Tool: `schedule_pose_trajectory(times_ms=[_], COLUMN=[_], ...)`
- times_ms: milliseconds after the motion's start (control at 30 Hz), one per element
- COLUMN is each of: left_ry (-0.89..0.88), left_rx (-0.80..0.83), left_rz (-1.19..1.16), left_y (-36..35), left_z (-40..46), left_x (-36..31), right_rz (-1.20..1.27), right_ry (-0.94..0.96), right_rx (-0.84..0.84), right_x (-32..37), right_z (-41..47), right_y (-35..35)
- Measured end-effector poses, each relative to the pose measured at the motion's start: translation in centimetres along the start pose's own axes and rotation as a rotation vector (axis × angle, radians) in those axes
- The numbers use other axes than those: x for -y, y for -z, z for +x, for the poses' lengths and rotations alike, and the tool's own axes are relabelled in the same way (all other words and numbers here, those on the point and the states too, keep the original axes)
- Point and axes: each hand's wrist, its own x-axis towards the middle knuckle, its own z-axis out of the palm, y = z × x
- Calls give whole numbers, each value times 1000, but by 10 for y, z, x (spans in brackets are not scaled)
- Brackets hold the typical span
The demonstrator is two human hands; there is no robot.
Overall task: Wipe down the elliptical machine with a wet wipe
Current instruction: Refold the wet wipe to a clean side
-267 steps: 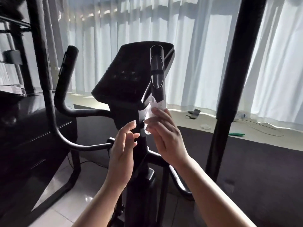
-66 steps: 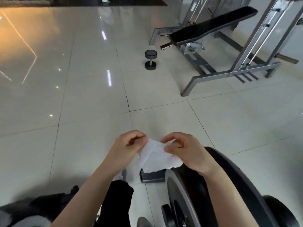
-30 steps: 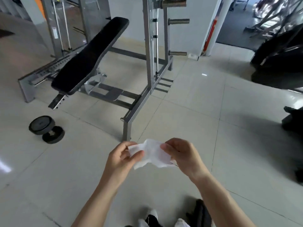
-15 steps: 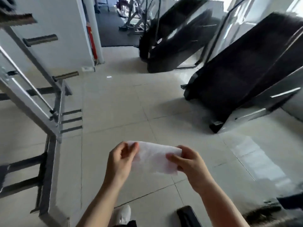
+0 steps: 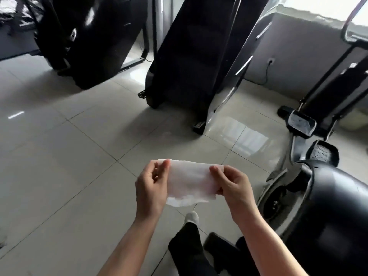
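A white wet wipe point(image 5: 190, 181) is stretched flat between both hands at the centre of the head view, above the tiled floor. My left hand point(image 5: 152, 187) pinches its left edge. My right hand point(image 5: 233, 186) pinches its right edge. The black elliptical machine point(image 5: 326, 206) stands at the lower right, its rounded flywheel housing close to my right forearm. Its foot pedals point(image 5: 301, 124) lie further back. The handlebars and console are out of view.
Two tall black stair-climber machines point(image 5: 196, 54) stand ahead on the pale tiled floor point(image 5: 69, 156), the other point(image 5: 85, 40) at the upper left. A wall socket with a cable point(image 5: 270, 61) is on the grey wall. My dark trouser legs and a white shoe point(image 5: 192, 217) show below.
The view has swung further right: the weight bench and rack are gone and the elliptical has come in at the lower right. Both hands keep holding the wipe spread out.
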Motion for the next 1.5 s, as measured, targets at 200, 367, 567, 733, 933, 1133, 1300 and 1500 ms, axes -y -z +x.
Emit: schedule_pose_trajectory(times_ms=[200, 367, 567, 733, 933, 1133, 1300, 1500], left_ry=[5, 33, -58, -123, -76, 18, 66, 118], left_rx=[301, 571, 1005, 1170, 1416, 1466, 1403, 1229], left_rz=[-131, -259, -144, -118, -256, -338, -293, -397], left_y=[-113, -224, -353, -466, -607, -745, -841, -941], left_z=[80, 146, 192, 226, 278, 370, 424, 472], left_x=[-16, -59, -115, -140, -154, -174, -196, -207], right_rz=[103, 117, -221, -141, -124, -270, -318, -298], right_ry=[2, -16, -113, -47, 7, 128, 164, 212], right_rx=[-74, -30, -8, -262, -496, -606, -574, -543], right_x=[3, 33, 71, 82, 110, 150, 180, 195], right_z=[108, 200, 267, 310, 403, 550, 661, 772], right_y=[74, 153, 243, 309, 380, 445, 482, 533])
